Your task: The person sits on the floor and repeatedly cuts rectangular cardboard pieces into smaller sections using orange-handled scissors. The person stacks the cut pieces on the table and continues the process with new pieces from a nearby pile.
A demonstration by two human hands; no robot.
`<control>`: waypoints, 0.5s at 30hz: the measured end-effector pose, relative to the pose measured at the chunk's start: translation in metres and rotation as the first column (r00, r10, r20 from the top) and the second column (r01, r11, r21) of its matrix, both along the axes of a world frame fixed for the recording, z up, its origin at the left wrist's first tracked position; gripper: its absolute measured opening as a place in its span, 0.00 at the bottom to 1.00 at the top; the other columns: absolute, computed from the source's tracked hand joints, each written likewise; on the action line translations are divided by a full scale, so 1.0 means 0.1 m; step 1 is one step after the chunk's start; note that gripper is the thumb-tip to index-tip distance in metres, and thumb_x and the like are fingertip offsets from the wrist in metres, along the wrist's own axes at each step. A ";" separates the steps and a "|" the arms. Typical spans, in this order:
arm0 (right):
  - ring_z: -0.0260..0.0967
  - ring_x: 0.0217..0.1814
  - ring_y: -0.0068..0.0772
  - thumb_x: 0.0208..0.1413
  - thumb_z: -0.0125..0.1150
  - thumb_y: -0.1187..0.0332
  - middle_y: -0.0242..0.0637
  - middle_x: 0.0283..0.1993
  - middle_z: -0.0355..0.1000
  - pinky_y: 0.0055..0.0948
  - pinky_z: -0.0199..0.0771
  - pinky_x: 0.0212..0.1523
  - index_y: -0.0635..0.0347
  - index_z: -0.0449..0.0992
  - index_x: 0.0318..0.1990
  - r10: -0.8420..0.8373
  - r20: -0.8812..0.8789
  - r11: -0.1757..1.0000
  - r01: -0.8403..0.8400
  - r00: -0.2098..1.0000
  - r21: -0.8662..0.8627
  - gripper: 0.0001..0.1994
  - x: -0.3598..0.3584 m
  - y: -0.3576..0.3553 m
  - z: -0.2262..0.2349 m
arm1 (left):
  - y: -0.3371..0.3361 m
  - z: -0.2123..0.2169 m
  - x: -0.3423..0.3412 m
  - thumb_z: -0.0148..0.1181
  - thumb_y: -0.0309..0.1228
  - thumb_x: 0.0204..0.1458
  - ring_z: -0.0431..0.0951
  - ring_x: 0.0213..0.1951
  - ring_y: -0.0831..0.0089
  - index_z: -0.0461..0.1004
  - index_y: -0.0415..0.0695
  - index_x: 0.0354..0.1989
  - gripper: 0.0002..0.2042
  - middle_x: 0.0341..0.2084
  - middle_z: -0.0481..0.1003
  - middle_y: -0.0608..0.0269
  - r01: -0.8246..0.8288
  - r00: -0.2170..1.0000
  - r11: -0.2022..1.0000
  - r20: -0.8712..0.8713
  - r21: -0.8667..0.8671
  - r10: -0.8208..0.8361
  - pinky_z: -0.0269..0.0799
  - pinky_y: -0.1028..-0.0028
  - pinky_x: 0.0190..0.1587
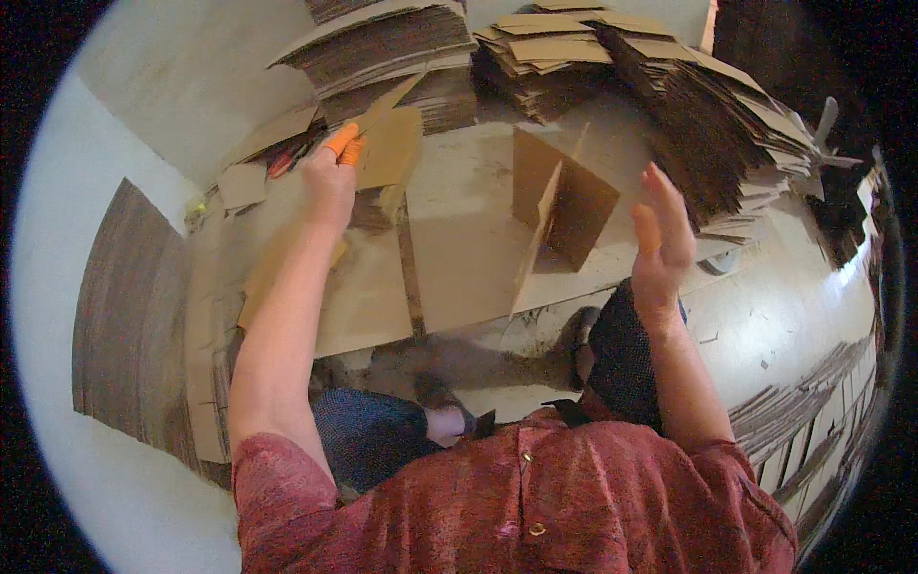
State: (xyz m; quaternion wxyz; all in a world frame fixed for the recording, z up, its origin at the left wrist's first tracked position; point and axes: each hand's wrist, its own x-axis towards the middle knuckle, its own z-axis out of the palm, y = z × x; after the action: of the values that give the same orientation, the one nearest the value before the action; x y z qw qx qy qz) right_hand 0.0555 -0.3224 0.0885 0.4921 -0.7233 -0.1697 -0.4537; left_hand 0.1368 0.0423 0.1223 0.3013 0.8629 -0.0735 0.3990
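My left hand (pixel 335 172), with orange covers on some fingers, is closed at the edge of a tan cardboard piece (pixel 394 148). Its fingertips are partly hidden, and the piece is slightly blurred. To the right, two cardboard pieces stand crossed on the work surface: a brown panel (pixel 583 206) and a narrow one (pixel 537 239) seen nearly edge-on. My right hand (pixel 666 239) is raised just right of these crossed pieces, apart from them, fingers stretched out and nothing in the palm.
Tall stacks of cut cardboard (pixel 392 57) line the back, with another leaning stack (pixel 679 115) at the right. A red-handled tool (pixel 279 165) lies at the back left. More cardboard is piled at far left (pixel 134 316) and lower right (pixel 794 402). My legs are below the surface's front edge.
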 end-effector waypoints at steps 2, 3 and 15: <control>0.70 0.45 0.35 0.52 0.56 0.72 0.42 0.44 0.71 0.28 0.69 0.45 0.68 0.68 0.49 0.220 -0.176 0.959 -0.180 0.959 0.219 0.16 -0.16 0.05 0.30 | -0.39 0.11 -0.30 0.58 0.28 0.46 0.76 0.38 0.67 0.74 0.39 0.42 0.14 0.40 0.75 0.54 0.138 0.986 0.984 0.081 0.109 -0.147 0.70 0.73 0.41; 0.70 0.44 0.35 0.52 0.56 0.72 0.42 0.43 0.71 0.28 0.70 0.45 0.69 0.68 0.48 0.443 -0.271 0.844 -0.295 0.855 0.448 0.16 -0.21 0.08 0.42 | -0.58 0.12 -0.45 0.57 0.26 0.47 0.76 0.41 0.67 0.73 0.39 0.44 0.14 0.42 0.74 0.55 0.213 0.969 0.955 0.077 0.208 -0.233 0.70 0.74 0.43; 0.70 0.37 0.24 0.51 0.57 0.74 0.32 0.37 0.74 0.24 0.69 0.39 0.62 0.76 0.38 0.621 -0.167 0.664 -0.400 0.766 0.632 0.07 -0.30 -0.13 0.62 | -1.57 -0.33 -1.51 0.61 0.29 0.46 0.72 0.44 0.59 0.72 0.37 0.44 0.16 0.42 0.72 0.49 0.283 0.923 0.948 -0.226 -0.147 -0.311 0.68 0.69 0.46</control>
State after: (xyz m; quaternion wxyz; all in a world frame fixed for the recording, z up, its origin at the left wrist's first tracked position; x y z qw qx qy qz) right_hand 0.0255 -0.3351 0.1501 0.8134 -0.5376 -0.1327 -0.1782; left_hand -0.0138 -0.1149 0.0888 0.4126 0.8665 -0.1434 0.2418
